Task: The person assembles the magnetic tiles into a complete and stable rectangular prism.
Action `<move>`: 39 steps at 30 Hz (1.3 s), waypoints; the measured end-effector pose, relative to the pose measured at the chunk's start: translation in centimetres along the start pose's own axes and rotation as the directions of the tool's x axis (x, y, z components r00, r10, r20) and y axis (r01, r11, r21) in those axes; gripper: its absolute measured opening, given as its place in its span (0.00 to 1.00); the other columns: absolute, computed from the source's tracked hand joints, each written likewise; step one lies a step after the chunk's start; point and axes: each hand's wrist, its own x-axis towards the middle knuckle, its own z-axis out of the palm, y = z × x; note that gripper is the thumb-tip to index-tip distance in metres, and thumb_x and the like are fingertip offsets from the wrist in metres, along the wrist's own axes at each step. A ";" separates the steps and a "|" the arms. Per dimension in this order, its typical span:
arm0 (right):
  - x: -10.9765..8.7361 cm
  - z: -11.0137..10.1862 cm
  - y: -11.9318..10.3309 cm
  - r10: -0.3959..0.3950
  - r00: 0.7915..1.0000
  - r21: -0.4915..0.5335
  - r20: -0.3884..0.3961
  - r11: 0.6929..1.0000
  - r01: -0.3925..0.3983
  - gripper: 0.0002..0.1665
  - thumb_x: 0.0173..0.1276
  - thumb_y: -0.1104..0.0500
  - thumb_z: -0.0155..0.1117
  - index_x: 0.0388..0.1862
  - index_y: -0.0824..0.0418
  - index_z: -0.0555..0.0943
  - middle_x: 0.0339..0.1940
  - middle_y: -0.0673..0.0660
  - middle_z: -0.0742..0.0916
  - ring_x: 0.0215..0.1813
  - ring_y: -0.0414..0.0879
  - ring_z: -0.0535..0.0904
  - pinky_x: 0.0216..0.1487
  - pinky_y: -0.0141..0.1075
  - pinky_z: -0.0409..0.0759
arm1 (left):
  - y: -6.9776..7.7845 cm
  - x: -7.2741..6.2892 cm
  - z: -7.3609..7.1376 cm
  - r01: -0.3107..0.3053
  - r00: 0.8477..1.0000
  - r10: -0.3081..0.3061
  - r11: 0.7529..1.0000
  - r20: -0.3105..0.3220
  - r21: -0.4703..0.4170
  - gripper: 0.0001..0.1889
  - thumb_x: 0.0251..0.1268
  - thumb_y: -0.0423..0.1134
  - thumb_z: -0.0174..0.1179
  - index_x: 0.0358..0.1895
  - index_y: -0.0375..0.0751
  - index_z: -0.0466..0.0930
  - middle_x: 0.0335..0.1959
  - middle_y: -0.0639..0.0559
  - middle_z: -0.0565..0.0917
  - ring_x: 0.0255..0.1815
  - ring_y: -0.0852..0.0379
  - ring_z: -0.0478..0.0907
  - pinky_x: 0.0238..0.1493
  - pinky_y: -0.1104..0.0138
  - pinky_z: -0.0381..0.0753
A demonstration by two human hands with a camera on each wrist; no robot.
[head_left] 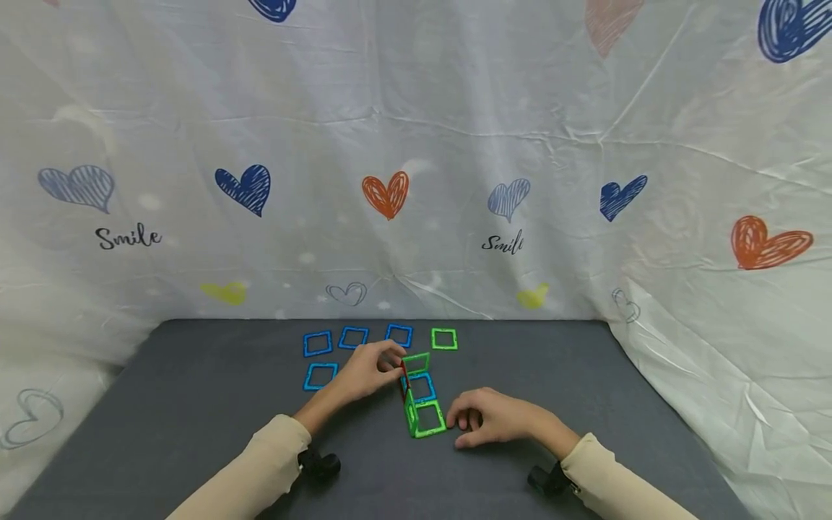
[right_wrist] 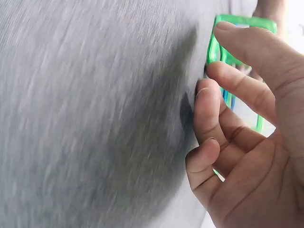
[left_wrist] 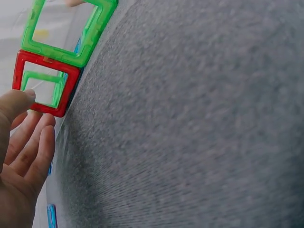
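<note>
In the head view, my left hand (head_left: 367,372) is at a small build of square magnetic tile frames. Its thumb and fingers pinch the edge of an upright red tile (left_wrist: 72,90), which stands beside an upright green tile (left_wrist: 57,50). At the base lie a flat blue tile (head_left: 432,386) and, nearer me, a flat green tile (head_left: 430,433). Another green tile (head_left: 418,372) stands at the build's far end. My right hand (head_left: 497,417) hovers just right of the flat green tile, fingers loosely bent, holding nothing.
Several loose blue tiles (head_left: 318,354) lie on the dark grey table (head_left: 195,419), left of and behind the build. A loose green tile (head_left: 445,348) lies toward the back. A white curtain (head_left: 442,144) printed with hearts hangs behind the table.
</note>
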 end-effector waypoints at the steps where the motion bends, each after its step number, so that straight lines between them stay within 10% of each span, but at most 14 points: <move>1: 0.2 0.2 -0.1 -0.008 1.000 -0.009 0.009 1.000 0.008 0.12 0.70 0.52 0.72 0.49 0.55 0.84 0.36 0.48 0.83 0.32 0.33 0.77 0.33 0.31 0.80 | -0.1 0.1 -0.1 0.002 1.000 -0.002 1.000 0.001 0.003 0.13 0.68 0.31 0.68 0.54 0.40 0.83 0.41 0.53 0.85 0.38 0.56 0.85 0.32 0.66 0.83; 19: 3.0 0.8 -1.7 -0.028 0.999 0.005 0.034 1.000 0.028 0.12 0.71 0.53 0.71 0.49 0.56 0.85 0.36 0.48 0.84 0.32 0.34 0.78 0.34 0.31 0.80 | -1.1 0.3 -0.5 -0.028 0.999 0.029 0.999 0.039 -0.039 0.15 0.68 0.28 0.67 0.56 0.41 0.82 0.45 0.52 0.86 0.41 0.56 0.85 0.39 0.65 0.83; 30: 2.4 -3.0 2.7 0.035 0.966 0.091 -0.256 0.996 -0.012 0.18 0.71 0.60 0.71 0.54 0.69 0.82 0.39 0.56 0.85 0.36 0.49 0.81 0.35 0.37 0.81 | -1.2 -4.7 -1.8 -0.062 0.995 0.070 0.993 0.074 -0.102 0.20 0.68 0.34 0.69 0.60 0.34 0.78 0.50 0.44 0.83 0.45 0.52 0.85 0.42 0.65 0.84; 39: 4.8 -3.2 3.6 0.027 0.957 0.066 -0.289 0.998 -0.008 0.16 0.71 0.61 0.70 0.54 0.66 0.83 0.39 0.56 0.85 0.40 0.50 0.82 0.42 0.39 0.82 | 0.9 -7.6 -1.3 0.035 0.992 -0.019 0.991 0.124 -0.130 0.31 0.59 0.43 0.77 0.63 0.37 0.76 0.53 0.45 0.82 0.47 0.49 0.83 0.39 0.65 0.84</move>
